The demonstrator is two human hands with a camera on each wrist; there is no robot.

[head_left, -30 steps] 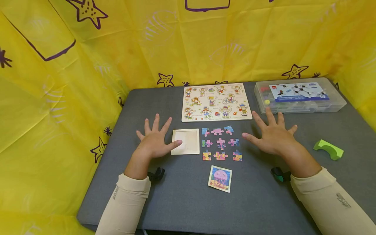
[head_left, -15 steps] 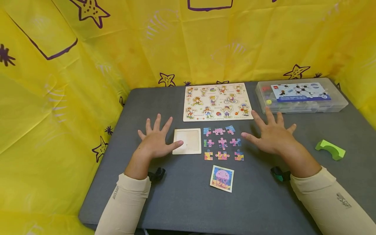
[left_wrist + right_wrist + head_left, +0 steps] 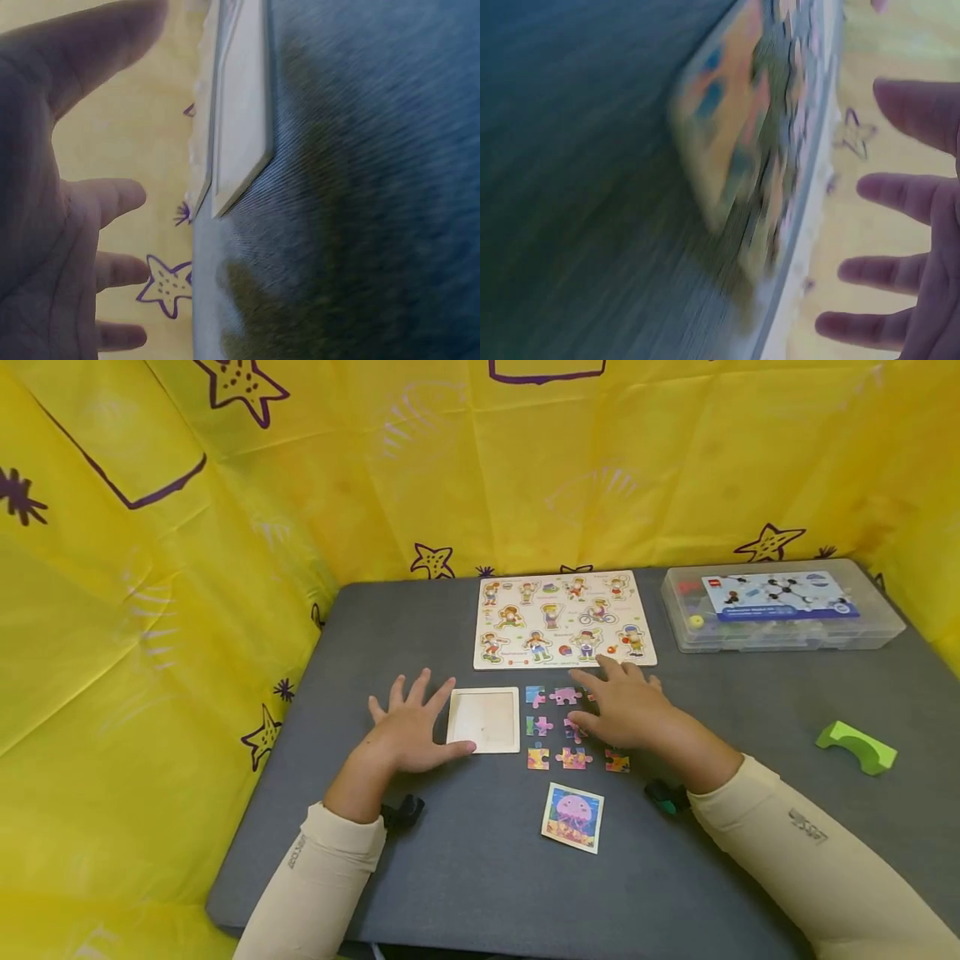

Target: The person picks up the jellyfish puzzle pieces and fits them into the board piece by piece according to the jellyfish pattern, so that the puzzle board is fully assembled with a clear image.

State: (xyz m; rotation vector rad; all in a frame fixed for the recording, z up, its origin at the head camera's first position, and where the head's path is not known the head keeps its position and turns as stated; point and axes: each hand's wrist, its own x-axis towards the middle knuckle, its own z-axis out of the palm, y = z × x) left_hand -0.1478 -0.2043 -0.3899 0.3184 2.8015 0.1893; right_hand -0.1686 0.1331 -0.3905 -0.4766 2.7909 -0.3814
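Over the right side of a grid of jigsaw pieces [image 3: 537, 758], my right hand [image 3: 626, 706] hovers with spread, slightly bent fingers, hiding some right-hand pieces. In the right wrist view that hand [image 3: 939, 300] holds nothing; the jellyfish picture card [image 3: 720, 112] and pieces appear blurred below it. My left hand [image 3: 412, 731] has its fingers spread beside a shallow square wooden puzzle tray [image 3: 483, 720], the thumb overlapping its lower left edge. The left wrist view shows the tray [image 3: 244, 105] apart from the empty left hand [image 3: 37, 195]. The jellyfish card [image 3: 573, 817] lies nearer me.
Behind the pieces lies a wooden peg board [image 3: 566, 618] with sports figures. A clear plastic case [image 3: 787, 631] with a molecular model label sits at the back right. A green arched block [image 3: 857, 747] rests at right on the grey table [image 3: 480, 893]. Yellow cloth [image 3: 525, 460] surrounds the table.
My right hand has moved left, from beside the jigsaw pieces to over their right side. The left hand stays spread by the tray. The whole scene has shifted slightly right in the head view.
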